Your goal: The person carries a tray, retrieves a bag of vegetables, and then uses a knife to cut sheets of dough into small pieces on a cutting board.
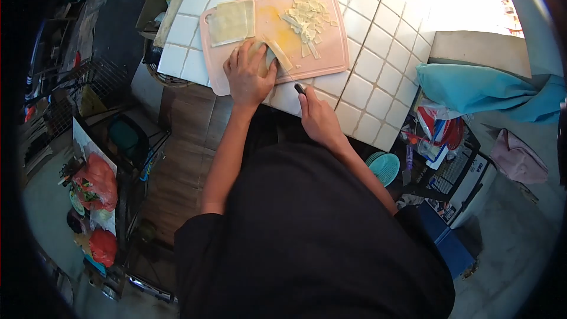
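Note:
My left hand has its fingers curled over a small stack of pale wrapper sheets, pressing it onto a pink cutting board. In my right hand is a knife, held by its black handle, with its thin blade reaching toward the stack. A cut strip lies along the blade side of the stack. Beyond my left fingers rests a pile of square wrapper sheets. At the board's far right is a heap of small cut pieces.
White tiles cover the counter under the board. A turquoise cloth hangs over the right edge, above a green basket and a black rack. Red plastic bags sit on a surface at the left.

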The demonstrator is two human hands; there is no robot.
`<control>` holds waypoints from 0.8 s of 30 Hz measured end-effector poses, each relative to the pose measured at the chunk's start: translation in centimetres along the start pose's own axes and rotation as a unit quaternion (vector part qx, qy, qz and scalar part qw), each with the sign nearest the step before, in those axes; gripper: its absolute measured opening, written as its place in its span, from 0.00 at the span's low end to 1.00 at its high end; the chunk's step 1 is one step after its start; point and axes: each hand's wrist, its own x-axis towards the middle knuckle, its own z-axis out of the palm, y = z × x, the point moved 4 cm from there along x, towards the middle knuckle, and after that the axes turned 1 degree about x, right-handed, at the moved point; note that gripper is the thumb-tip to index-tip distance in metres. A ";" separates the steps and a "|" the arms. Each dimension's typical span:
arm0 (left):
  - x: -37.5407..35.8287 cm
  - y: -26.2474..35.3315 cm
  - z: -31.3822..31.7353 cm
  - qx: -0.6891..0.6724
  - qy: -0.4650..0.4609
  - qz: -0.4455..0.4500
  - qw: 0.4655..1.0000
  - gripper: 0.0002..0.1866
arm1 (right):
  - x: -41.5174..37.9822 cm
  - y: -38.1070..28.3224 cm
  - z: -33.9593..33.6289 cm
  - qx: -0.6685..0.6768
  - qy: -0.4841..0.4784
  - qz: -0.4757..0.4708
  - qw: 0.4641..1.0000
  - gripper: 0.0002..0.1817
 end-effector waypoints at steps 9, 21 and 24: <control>-0.1 0.0 0.0 -0.002 -0.003 -0.001 1.000 0.23 | 0.9 -0.8 -0.2 -0.015 0.026 -0.021 0.999 0.16; -0.2 -0.2 0.3 0.005 -0.002 -0.001 1.000 0.24 | -2.8 2.0 0.1 -0.024 0.011 0.012 1.000 0.15; -0.1 -0.1 0.2 0.013 -0.007 -0.001 1.000 0.24 | -3.5 2.5 -0.2 -0.025 0.009 0.019 0.999 0.15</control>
